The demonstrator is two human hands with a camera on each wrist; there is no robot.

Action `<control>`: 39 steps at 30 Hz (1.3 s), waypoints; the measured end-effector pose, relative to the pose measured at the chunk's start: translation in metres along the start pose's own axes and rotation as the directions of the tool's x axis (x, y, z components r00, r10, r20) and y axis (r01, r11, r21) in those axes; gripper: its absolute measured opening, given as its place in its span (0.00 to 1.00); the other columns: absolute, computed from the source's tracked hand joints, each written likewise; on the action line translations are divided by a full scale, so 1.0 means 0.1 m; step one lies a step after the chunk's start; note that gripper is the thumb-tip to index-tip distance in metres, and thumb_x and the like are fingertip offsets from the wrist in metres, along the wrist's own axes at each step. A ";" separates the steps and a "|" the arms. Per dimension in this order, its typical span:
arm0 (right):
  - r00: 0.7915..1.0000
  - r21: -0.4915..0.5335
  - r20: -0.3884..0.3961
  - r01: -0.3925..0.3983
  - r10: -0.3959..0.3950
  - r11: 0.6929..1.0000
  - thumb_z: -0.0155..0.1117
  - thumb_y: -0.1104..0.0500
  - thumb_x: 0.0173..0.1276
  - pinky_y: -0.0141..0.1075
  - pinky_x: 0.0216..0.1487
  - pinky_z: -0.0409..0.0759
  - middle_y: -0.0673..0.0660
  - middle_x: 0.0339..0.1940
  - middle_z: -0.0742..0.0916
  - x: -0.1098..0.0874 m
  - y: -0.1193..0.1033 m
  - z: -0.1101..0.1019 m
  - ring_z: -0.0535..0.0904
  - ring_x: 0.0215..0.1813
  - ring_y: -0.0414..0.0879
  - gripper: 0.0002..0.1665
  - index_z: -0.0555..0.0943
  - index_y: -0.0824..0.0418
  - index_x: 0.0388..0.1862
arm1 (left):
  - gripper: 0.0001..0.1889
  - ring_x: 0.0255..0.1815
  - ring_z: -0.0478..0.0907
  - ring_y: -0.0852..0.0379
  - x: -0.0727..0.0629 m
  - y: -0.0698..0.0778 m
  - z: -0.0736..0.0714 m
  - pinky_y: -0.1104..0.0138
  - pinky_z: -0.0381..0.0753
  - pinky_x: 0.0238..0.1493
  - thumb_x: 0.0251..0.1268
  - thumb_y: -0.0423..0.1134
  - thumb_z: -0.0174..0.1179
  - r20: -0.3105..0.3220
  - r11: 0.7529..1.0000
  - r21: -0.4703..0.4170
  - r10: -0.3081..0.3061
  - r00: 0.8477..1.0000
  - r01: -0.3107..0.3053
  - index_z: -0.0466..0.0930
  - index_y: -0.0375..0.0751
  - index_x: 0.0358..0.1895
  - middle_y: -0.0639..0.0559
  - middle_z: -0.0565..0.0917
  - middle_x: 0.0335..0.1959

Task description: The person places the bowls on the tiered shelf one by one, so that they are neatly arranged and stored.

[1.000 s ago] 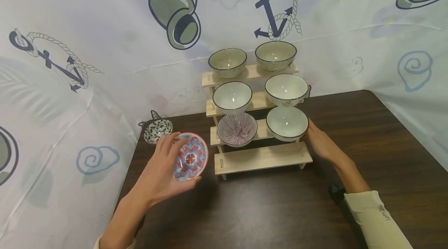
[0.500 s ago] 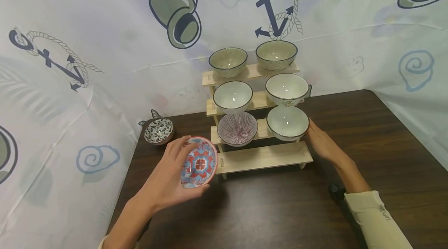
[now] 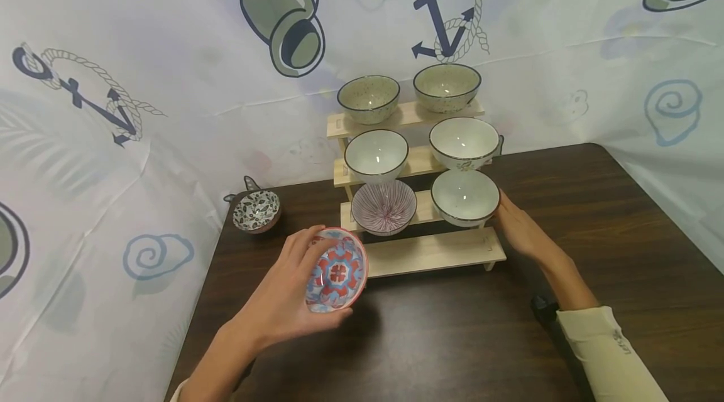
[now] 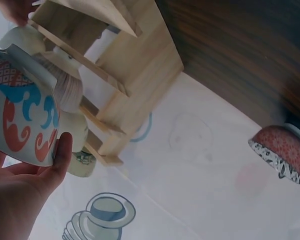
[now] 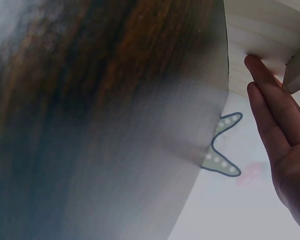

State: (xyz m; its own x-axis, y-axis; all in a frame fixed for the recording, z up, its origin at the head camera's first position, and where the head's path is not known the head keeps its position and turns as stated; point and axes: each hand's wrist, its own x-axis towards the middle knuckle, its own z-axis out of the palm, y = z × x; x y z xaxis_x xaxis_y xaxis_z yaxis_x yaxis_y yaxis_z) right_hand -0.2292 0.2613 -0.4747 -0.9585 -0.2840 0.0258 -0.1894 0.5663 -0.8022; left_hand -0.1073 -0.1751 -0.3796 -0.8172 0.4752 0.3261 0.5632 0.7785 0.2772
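My left hand [image 3: 288,295] grips a small bowl [image 3: 339,273] with a red and blue flower pattern, fingers over its rim and thumb below. It is tilted with its inside toward the head camera, in front of the left end of the rack's lowest step. The left wrist view shows the bowl's outside [image 4: 27,112], white with red and blue swirls. My right hand [image 3: 523,229] is at the right side of the wooden step rack [image 3: 435,252], beside a white dark-rimmed bowl [image 3: 465,196]. In the right wrist view its fingers [image 5: 270,95] lie straight against the rack's wood.
A purple-striped bowl [image 3: 384,207] shares that step with the white bowl. Higher steps carry two white bowls [image 3: 376,154] and two speckled green bowls [image 3: 369,99]. A small black-and-white patterned bowl [image 3: 257,211] stands on the dark table [image 3: 452,339] at left. A printed cloth [image 3: 186,44] hangs behind.
My left hand has moved the red and blue bowl to the right and slightly nearer, to the front of the rack's left end. The right hand stays at the rack's side.
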 end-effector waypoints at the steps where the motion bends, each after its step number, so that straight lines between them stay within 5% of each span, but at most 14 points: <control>1: 1.000 0.002 0.001 -0.002 0.002 1.000 0.24 0.36 0.86 0.72 0.77 0.52 0.64 0.87 0.50 0.00 0.00 0.00 0.47 0.85 0.70 0.40 0.36 0.51 0.87 | 0.51 0.76 0.61 0.52 0.00 0.01 0.01 0.53 0.84 0.57 0.38 0.64 0.79 0.003 1.000 -0.001 0.006 1.000 -0.006 0.69 0.53 0.70 0.51 0.64 0.77; 20: 1.000 -0.005 0.005 -0.016 0.016 1.000 0.24 0.36 0.86 0.72 0.77 0.50 0.63 0.88 0.48 -0.01 -0.01 0.00 0.46 0.85 0.70 0.40 0.34 0.51 0.87 | 0.50 0.77 0.61 0.53 0.04 0.18 0.26 0.52 0.84 0.59 0.40 0.69 0.76 0.037 0.995 -0.047 0.089 0.995 -0.087 0.70 0.54 0.70 0.53 0.62 0.78; 33: 0.998 0.001 0.020 -0.055 0.055 0.999 0.23 0.33 0.85 0.73 0.76 0.54 0.62 0.88 0.49 -0.02 -0.03 -0.01 0.50 0.84 0.71 0.41 0.33 0.47 0.87 | 0.51 0.77 0.62 0.51 0.14 0.30 0.42 0.51 0.82 0.62 0.40 0.71 0.75 0.051 0.989 -0.065 0.135 0.990 -0.131 0.70 0.56 0.71 0.51 0.63 0.78; 39: 1.000 0.020 0.010 -0.013 0.013 1.000 0.24 0.36 0.86 0.72 0.76 0.54 0.62 0.88 0.48 -0.01 -0.02 -0.01 0.48 0.85 0.70 0.40 0.34 0.49 0.87 | 0.52 0.75 0.63 0.51 0.22 0.33 0.46 0.52 0.81 0.63 0.40 0.71 0.75 0.046 0.981 -0.063 0.185 0.982 -0.182 0.69 0.56 0.72 0.50 0.64 0.77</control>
State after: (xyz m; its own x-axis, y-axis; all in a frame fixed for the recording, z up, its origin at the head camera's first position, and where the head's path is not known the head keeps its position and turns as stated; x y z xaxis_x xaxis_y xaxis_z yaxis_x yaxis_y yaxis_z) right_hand -0.2283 0.2614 -0.4729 -0.9586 -0.2845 0.0091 -0.1724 0.5548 -0.8140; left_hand -0.1123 -0.1197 -0.4049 -0.7038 0.6292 0.3299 0.7090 0.6516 0.2698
